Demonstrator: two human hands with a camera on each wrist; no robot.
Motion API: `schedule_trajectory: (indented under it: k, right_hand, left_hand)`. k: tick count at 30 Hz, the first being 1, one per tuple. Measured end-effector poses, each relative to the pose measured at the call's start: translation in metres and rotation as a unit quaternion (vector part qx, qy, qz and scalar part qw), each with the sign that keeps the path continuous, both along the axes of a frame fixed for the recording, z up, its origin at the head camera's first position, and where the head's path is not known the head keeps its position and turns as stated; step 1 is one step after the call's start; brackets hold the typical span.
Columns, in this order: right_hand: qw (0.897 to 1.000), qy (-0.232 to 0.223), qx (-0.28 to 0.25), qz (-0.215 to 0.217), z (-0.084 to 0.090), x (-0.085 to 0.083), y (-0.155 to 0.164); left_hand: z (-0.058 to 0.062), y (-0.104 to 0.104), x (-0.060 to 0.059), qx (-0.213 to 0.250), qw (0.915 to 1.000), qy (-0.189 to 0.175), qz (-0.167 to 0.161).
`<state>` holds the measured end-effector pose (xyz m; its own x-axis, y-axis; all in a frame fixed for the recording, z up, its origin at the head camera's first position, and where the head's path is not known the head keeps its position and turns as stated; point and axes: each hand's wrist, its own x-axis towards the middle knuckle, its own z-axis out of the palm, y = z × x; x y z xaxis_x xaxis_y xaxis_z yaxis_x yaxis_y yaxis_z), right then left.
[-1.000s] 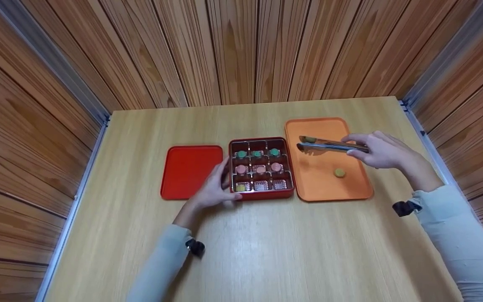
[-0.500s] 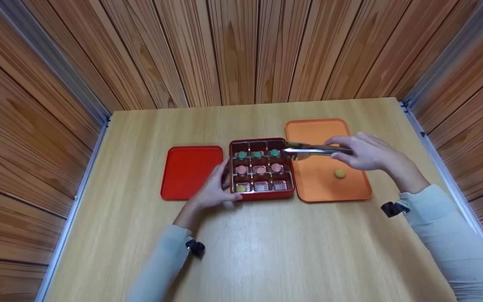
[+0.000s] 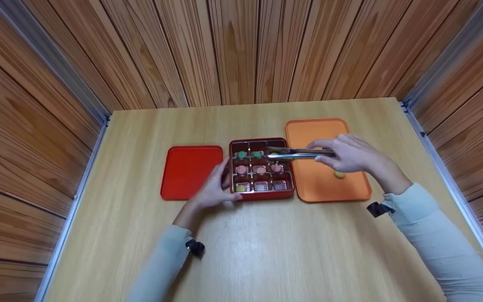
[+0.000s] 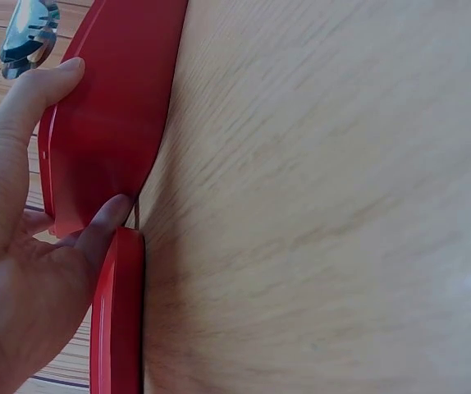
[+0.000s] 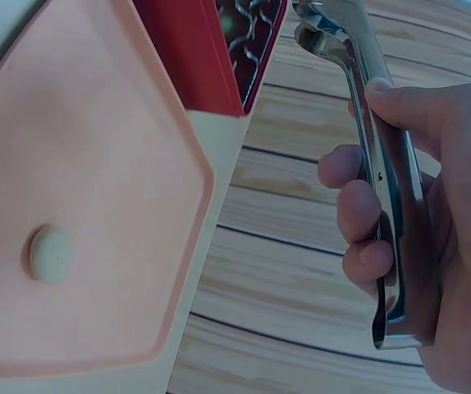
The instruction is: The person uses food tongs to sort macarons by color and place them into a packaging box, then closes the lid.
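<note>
My left hand (image 3: 213, 188) grips the front left corner of a red box (image 3: 268, 195), with its thumb at the front side. Inside the box, a divided insert bears small round macaron-like pieces: green ones (image 3: 242, 154) at the back, pink ones (image 3: 241, 169) in the middle row and a yellow one (image 3: 240, 188) at the front left. In my right hand (image 3: 346, 153) are metal tongs (image 3: 302, 153), held by thumb and fingers. Their tips are over the back right compartment and hide its green piece. Whether anything is between the tips I cannot tell.
Right of the box lies an orange tray (image 3: 308, 184) bearing one yellow piece (image 3: 339, 175), partly covered by my right hand in the head view. A flat red lid (image 3: 191, 172) lies left of the box. Wooden walls (image 3: 237, 50) stand behind and at both sides.
My right hand has moved left with the tongs, from above the orange tray to above the box's back right compartment. My left hand and the box have stayed put.
</note>
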<state>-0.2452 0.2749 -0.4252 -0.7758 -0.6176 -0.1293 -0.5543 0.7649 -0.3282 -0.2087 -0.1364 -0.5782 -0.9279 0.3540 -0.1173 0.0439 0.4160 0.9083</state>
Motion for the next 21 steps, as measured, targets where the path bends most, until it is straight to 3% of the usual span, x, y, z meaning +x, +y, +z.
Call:
schedule_trajectory:
  k: [21]
  right_hand:
    - [0.999,0.002,0.024,0.04,-0.024,0.01,-0.03]
  left_hand:
    - [0.001,0.001,0.001,0.002,1.0,0.001,0.001]
